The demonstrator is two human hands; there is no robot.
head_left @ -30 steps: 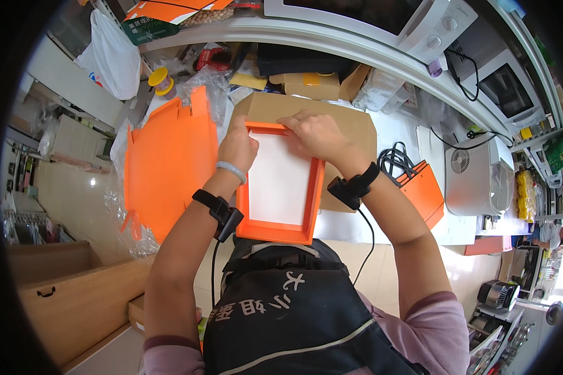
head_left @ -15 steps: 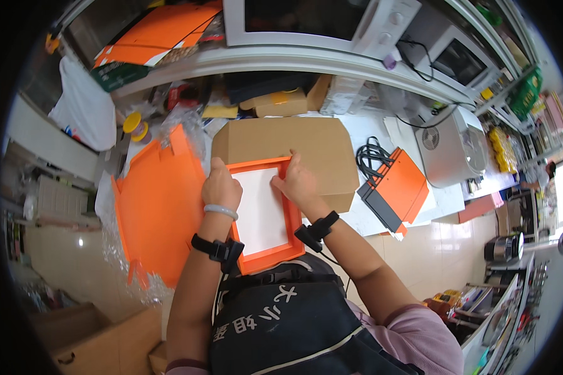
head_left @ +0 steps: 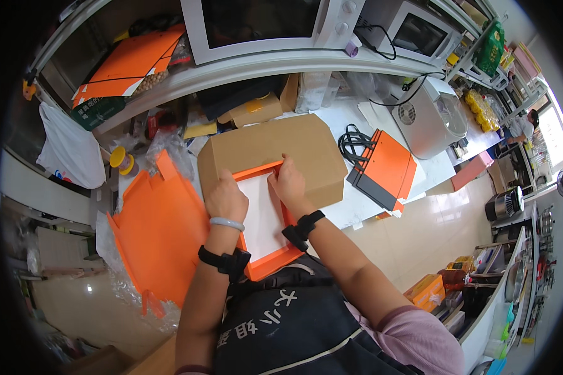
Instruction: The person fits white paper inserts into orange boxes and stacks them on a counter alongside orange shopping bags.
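Between my two hands is a shallow orange box (head_left: 275,265) with a white inside, its near end close to my apron. My left hand (head_left: 227,199) grips its far left corner, fingers curled over the rim. At the far right corner my right hand (head_left: 288,182) pinches the wall, thumb inside. Under the box's far end lies a flat brown cardboard piece (head_left: 269,140). A large unfolded orange cardboard sheet (head_left: 159,234) spreads to the left of my left hand, on clear plastic wrap.
Folded orange bags with black handles (head_left: 388,169) lie right of the cardboard. Behind them stands a silver-grey appliance (head_left: 428,119). A shelf edge with a white microwave (head_left: 263,25) runs across the back. A yellow-lidded jar (head_left: 120,159) stands at left. Another person (head_left: 520,128) is far right.
My view has turned slightly, so the table's contents sit further left. My hands keep their hold on the box's far corners, with little other change.
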